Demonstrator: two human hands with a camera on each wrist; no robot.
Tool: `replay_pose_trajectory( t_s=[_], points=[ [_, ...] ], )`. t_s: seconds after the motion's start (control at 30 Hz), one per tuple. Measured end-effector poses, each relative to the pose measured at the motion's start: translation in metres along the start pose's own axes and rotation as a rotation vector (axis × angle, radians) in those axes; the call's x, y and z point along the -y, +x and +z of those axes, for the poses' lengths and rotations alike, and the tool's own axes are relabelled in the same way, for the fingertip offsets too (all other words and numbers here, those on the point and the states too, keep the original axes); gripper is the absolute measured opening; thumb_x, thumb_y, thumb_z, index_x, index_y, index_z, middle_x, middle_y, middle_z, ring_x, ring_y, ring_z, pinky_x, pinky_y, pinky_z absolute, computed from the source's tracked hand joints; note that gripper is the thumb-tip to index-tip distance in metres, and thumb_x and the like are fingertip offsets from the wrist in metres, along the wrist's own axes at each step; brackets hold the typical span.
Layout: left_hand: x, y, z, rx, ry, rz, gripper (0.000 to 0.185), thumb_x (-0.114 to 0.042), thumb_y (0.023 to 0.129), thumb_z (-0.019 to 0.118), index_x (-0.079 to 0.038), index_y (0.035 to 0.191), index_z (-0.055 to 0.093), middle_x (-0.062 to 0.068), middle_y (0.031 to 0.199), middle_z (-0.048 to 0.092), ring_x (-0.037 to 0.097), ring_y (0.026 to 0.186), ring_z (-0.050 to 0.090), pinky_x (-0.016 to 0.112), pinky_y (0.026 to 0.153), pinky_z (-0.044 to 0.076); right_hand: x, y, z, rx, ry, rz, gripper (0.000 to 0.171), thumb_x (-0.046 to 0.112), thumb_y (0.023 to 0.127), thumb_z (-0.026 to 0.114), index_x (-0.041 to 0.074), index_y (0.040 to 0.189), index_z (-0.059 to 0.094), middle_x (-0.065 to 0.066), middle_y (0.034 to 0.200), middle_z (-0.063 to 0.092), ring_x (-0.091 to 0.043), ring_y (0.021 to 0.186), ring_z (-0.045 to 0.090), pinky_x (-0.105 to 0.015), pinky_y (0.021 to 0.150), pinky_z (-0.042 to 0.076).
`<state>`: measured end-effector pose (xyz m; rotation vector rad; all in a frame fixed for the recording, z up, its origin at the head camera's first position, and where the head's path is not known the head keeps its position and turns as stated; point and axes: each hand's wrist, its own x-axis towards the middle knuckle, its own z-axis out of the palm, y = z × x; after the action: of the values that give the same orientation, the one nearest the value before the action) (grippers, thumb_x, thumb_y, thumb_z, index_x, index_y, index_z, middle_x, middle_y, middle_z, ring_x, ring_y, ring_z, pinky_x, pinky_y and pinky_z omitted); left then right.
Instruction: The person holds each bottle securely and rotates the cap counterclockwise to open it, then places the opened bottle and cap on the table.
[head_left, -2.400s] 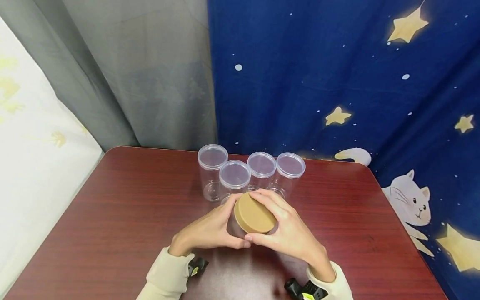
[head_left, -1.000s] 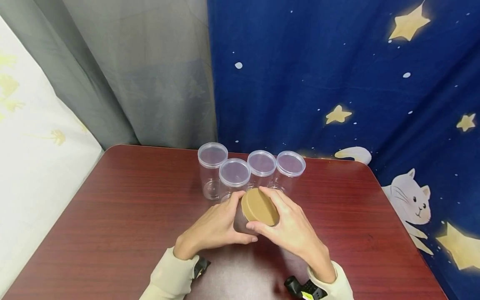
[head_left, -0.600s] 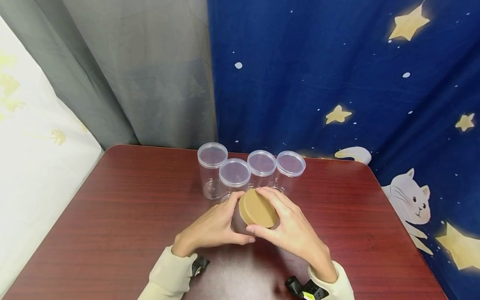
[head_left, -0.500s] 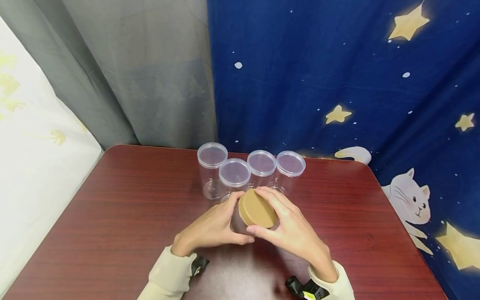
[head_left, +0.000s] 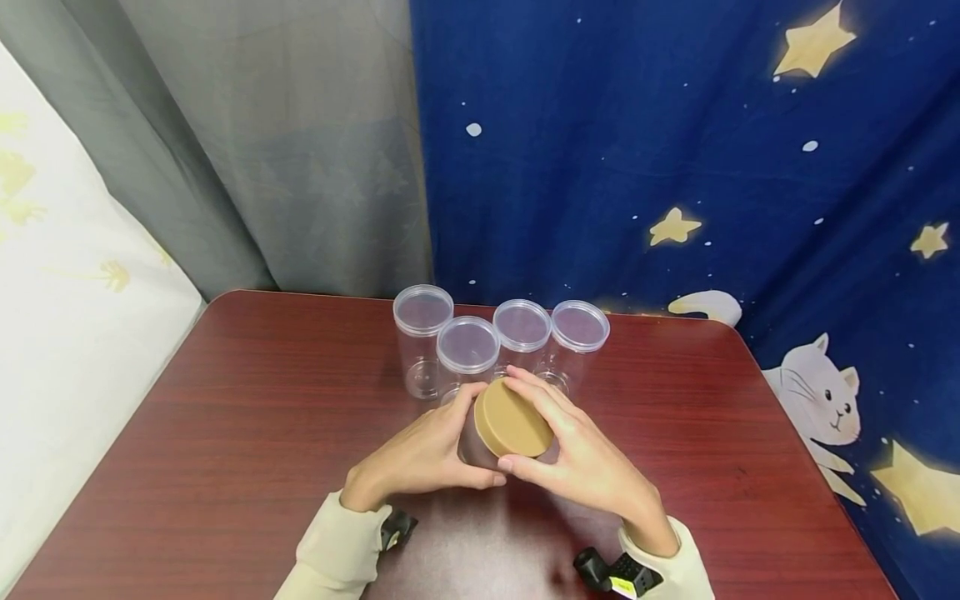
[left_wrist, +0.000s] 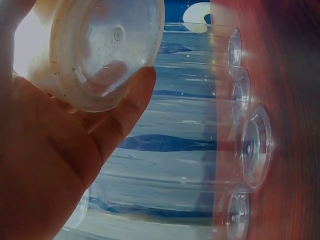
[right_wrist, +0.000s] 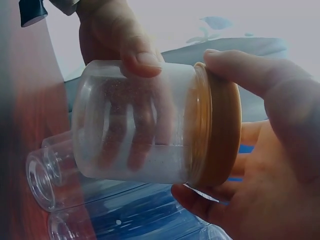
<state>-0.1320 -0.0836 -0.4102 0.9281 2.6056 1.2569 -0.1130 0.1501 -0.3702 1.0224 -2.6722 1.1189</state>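
A clear plastic jar (right_wrist: 135, 130) with a tan screw lid (head_left: 516, 421) is held up over the table, tilted toward the right. My left hand (head_left: 423, 450) grips the jar's body, fingers behind it and thumb in front, as the right wrist view shows through its wall. Around the lid's rim lies my right hand (head_left: 581, 458), thumb on the near edge and fingers curled at the far side. The lid sits on the jar's mouth. Seen from below in the left wrist view, the jar's base (left_wrist: 117, 35) is bare, and nothing shows inside the jar.
Several taller clear jars with translucent lids stand close together just behind my hands, among them a front one (head_left: 468, 346) and a left one (head_left: 423, 312). The dark red table (head_left: 247, 433) ends at a blue star-patterned curtain (head_left: 600, 167). Black wrist cameras (head_left: 615, 575) sit at both cuffs.
The jar first tipped and shifted right, then came back slightly left. My right hand's fingers and thumb have just shifted along the lid's rim. The left hand keeps its grip.
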Motion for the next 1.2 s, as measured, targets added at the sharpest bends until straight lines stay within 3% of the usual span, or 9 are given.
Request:
replay_pose_trajectory(
  t_s=[0.17,0.3,0.53,0.73,0.9,1.07,1.2],
  points=[
    [0.001,0.0,0.0,0.008,-0.007,0.016,0.097,-0.057,0.069,0.084,-0.025,0.144,0.032,-0.013,0.121,0.056,0.002,0.109,0.055,0.03,0.097,0.047,-0.001,0.0,-0.003,0.043,0.026,-0.048,0.08,0.029,0.083,0.079,0.02,0.152,0.037,0.001,0.16,0.032,-0.017,0.146,0.033,-0.038,0.111,0.037],
    [0.001,0.0,0.001,0.01,-0.003,0.014,0.095,-0.056,0.068,0.085,-0.028,0.143,0.033,-0.015,0.123,0.054,0.0,0.112,0.053,0.03,0.1,0.046,-0.001,0.0,-0.003,0.06,0.024,-0.062,0.086,0.032,0.083,0.08,0.018,0.154,0.034,-0.001,0.162,0.027,-0.019,0.148,0.028,-0.038,0.115,0.032],
    [-0.001,0.0,0.0,0.008,-0.005,0.003,0.094,-0.055,0.068,0.085,-0.028,0.141,0.034,-0.015,0.117,0.056,0.001,0.106,0.055,0.029,0.094,0.048,0.001,-0.001,-0.002,-0.019,-0.061,0.021,0.093,0.042,0.076,0.084,0.021,0.153,0.035,0.002,0.158,0.035,-0.018,0.144,0.033,-0.043,0.113,0.035],
    [-0.001,0.0,0.0,0.006,-0.004,-0.012,0.094,-0.055,0.067,0.086,-0.027,0.141,0.035,-0.014,0.114,0.057,0.002,0.102,0.056,0.028,0.09,0.049,0.007,-0.003,0.0,-0.097,-0.24,0.107,0.093,0.059,0.074,0.078,0.022,0.15,0.04,0.001,0.146,0.048,-0.017,0.134,0.044,-0.045,0.102,0.046],
    [0.0,0.0,0.001,0.009,0.023,-0.006,0.093,-0.058,0.067,0.084,-0.027,0.14,0.036,-0.012,0.115,0.055,0.005,0.104,0.055,0.028,0.09,0.048,0.009,-0.002,0.003,-0.104,-0.34,0.156,0.094,0.069,0.073,0.073,0.024,0.149,0.042,0.001,0.139,0.055,-0.017,0.121,0.055,-0.042,0.087,0.053],
    [0.0,0.001,0.0,0.013,0.039,0.001,0.092,-0.058,0.068,0.084,-0.025,0.139,0.036,-0.012,0.113,0.056,0.006,0.104,0.054,0.028,0.091,0.048,0.007,0.0,0.006,-0.085,-0.379,0.171,0.089,0.071,0.075,0.07,0.027,0.148,0.043,0.003,0.134,0.059,-0.013,0.104,0.061,-0.034,0.073,0.051],
    [-0.001,0.001,0.0,0.011,0.036,-0.011,0.093,-0.054,0.067,0.086,-0.024,0.139,0.036,-0.012,0.112,0.056,0.003,0.103,0.055,0.028,0.091,0.048,0.006,0.0,0.006,-0.081,-0.365,0.158,0.087,0.069,0.076,0.071,0.027,0.147,0.045,0.003,0.134,0.059,-0.013,0.102,0.061,-0.033,0.072,0.052]
  ],
)
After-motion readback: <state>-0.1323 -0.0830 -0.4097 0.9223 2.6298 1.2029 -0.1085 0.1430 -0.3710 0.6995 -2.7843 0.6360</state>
